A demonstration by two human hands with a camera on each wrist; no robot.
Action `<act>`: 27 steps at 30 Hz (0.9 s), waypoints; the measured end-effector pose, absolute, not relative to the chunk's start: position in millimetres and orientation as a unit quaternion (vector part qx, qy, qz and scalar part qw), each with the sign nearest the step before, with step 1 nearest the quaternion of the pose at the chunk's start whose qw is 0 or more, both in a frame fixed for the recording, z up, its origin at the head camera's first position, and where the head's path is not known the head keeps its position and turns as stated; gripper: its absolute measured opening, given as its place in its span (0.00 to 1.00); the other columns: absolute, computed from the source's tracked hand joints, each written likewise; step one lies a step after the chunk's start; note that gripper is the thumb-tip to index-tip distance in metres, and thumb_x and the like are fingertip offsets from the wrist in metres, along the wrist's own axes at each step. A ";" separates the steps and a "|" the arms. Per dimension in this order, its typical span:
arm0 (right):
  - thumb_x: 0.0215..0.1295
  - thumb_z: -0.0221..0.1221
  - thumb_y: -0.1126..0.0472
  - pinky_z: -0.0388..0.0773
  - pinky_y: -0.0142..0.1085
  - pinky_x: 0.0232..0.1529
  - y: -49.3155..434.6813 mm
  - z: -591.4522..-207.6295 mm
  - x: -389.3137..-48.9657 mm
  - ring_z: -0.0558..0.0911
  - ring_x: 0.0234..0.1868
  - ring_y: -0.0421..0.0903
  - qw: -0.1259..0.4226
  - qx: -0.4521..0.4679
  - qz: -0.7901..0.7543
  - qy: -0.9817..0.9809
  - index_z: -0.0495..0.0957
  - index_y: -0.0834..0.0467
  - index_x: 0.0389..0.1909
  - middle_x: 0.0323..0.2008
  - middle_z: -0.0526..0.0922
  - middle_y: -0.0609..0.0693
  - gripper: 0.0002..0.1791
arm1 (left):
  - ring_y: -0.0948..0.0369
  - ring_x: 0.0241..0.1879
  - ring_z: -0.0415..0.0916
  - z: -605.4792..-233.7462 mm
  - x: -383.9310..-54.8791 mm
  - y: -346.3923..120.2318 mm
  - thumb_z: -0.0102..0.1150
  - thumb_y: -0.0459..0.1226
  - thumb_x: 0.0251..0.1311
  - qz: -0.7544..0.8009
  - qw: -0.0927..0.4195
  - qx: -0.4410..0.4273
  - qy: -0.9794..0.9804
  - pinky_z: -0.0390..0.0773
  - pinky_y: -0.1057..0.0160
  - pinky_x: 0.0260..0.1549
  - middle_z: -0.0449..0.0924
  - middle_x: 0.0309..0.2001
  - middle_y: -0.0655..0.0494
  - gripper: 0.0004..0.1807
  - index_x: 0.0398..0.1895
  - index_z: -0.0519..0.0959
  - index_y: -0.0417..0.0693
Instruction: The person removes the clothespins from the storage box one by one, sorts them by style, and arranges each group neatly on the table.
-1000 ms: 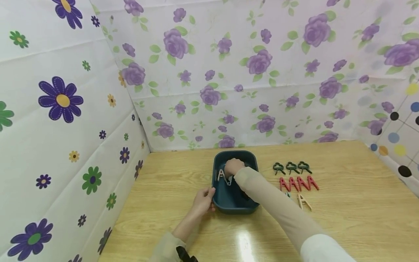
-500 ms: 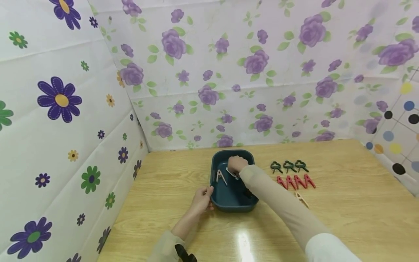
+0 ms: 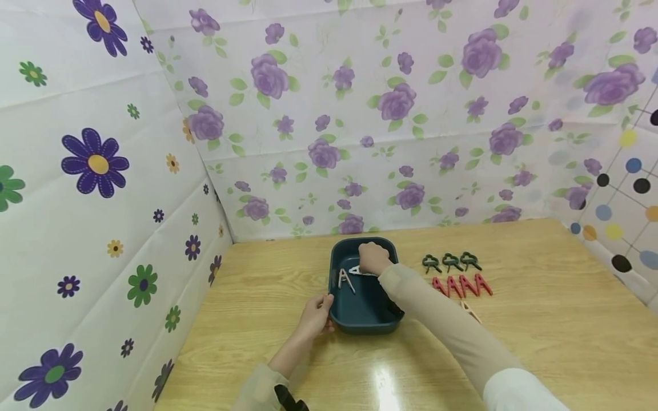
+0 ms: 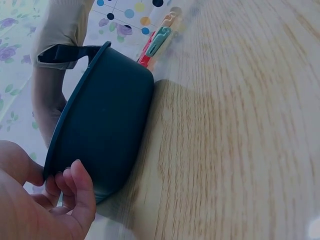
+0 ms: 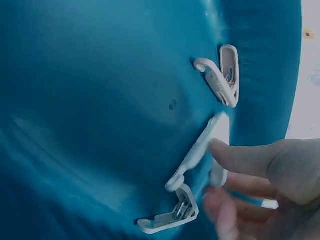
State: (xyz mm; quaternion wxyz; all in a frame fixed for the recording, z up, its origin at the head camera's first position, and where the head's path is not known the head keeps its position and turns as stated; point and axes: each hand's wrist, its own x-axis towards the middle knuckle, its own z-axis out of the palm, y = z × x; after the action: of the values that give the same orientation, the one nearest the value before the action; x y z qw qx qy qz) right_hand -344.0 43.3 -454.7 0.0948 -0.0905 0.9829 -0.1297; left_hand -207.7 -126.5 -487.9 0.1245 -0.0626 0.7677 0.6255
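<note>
A dark blue plastic tub [image 3: 360, 314] stands on the table. My left hand [image 3: 315, 315] holds its left rim between thumb and fingers; in the left wrist view the fingers [image 4: 82, 192] curl below the rim. My right hand [image 3: 373, 258] is inside the tub near the far end. In the right wrist view its thumb and fingers pinch a white clothespin [image 5: 196, 154]. A second white clothespin [image 5: 175, 216] lies just beside it on the tub floor. Nearer the tub wall rests a pale pinkish clothespin [image 5: 225, 80], apart from the hand.
Right of the tub lie a row of dark green clips [image 3: 450, 262] and a row of red clothespins [image 3: 461, 285]. A beige clothespin [image 3: 470, 311] lies nearer me, partly behind the right sleeve. The left wrist view shows a teal clothespin [image 4: 159, 41]. Patterned sheets [image 3: 319, 114] stand behind.
My right hand stays in the tub and has risen slightly toward its far end. The white clothespin at its fingers has turned and points left. My left hand keeps its hold on the rim.
</note>
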 end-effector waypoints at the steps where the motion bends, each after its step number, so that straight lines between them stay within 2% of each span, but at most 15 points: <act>1: 0.60 0.62 0.66 0.59 0.36 0.19 43.3 -454.5 -344.2 0.65 0.21 0.45 0.094 -0.097 -0.133 0.982 0.79 0.60 0.33 0.23 0.72 0.52 0.02 | 0.66 0.17 0.67 -487.7 -207.3 -126.7 0.42 0.46 0.75 0.626 0.124 -0.061 0.768 0.76 0.72 0.20 0.67 0.19 0.59 0.21 0.46 0.73 0.34; 4: 0.54 0.68 0.66 0.67 0.36 0.20 43.2 -452.8 -343.8 0.71 0.23 0.45 0.102 -0.113 -0.138 0.979 0.80 0.58 0.33 0.26 0.76 0.52 0.07 | 0.66 0.17 0.66 -487.2 -206.6 -127.2 0.41 0.46 0.75 0.625 0.123 -0.061 0.768 0.76 0.72 0.20 0.66 0.19 0.59 0.21 0.45 0.72 0.34; 7: 0.48 0.73 0.66 0.75 0.40 0.25 42.9 -452.0 -342.6 0.77 0.29 0.48 0.121 -0.117 -0.130 0.977 0.80 0.57 0.37 0.35 0.80 0.55 0.15 | 0.66 0.18 0.66 -486.6 -206.6 -127.6 0.41 0.46 0.75 0.623 0.122 -0.063 0.770 0.76 0.71 0.20 0.66 0.20 0.59 0.21 0.46 0.73 0.34; 12: 0.50 0.70 0.68 0.72 0.39 0.26 41.5 -453.4 -342.0 0.74 0.31 0.49 0.141 -0.117 -0.112 0.977 0.78 0.58 0.43 0.42 0.79 0.57 0.18 | 0.65 0.18 0.67 -486.6 -206.5 -128.3 0.41 0.45 0.75 0.621 0.123 -0.062 0.772 0.76 0.71 0.20 0.67 0.20 0.58 0.21 0.49 0.73 0.34; 16: 0.50 0.68 0.67 0.66 0.39 0.25 43.5 -453.4 -342.7 0.70 0.29 0.49 0.142 -0.120 -0.109 0.977 0.78 0.58 0.41 0.38 0.78 0.56 0.16 | 0.65 0.18 0.67 -486.4 -206.3 -126.6 0.41 0.45 0.75 0.622 0.127 -0.062 0.770 0.76 0.71 0.20 0.67 0.20 0.58 0.21 0.49 0.73 0.34; 21: 0.51 0.68 0.64 0.64 0.38 0.23 47.7 -448.0 -343.8 0.68 0.25 0.47 0.134 -0.115 -0.115 0.977 0.78 0.57 0.34 0.30 0.76 0.53 0.10 | 0.65 0.17 0.67 -484.8 -207.7 -125.9 0.41 0.46 0.75 0.626 0.130 -0.064 0.766 0.76 0.71 0.20 0.67 0.20 0.58 0.22 0.50 0.73 0.34; 27: 0.51 0.66 0.62 0.64 0.37 0.21 53.6 -436.4 -338.1 0.67 0.23 0.46 0.141 -0.118 -0.126 0.975 0.76 0.57 0.32 0.28 0.74 0.52 0.10 | 0.64 0.18 0.66 -467.9 -198.7 -124.5 0.40 0.42 0.76 0.629 0.136 -0.063 0.763 0.77 0.68 0.22 0.67 0.20 0.57 0.20 0.52 0.72 0.32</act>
State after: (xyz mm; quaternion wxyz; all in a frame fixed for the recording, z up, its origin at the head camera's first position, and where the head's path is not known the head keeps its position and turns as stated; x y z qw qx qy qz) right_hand -338.1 53.6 -436.4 0.1414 -0.1179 0.9748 -0.1256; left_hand -198.7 -124.5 -467.9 0.1356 -0.0630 0.7628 0.6291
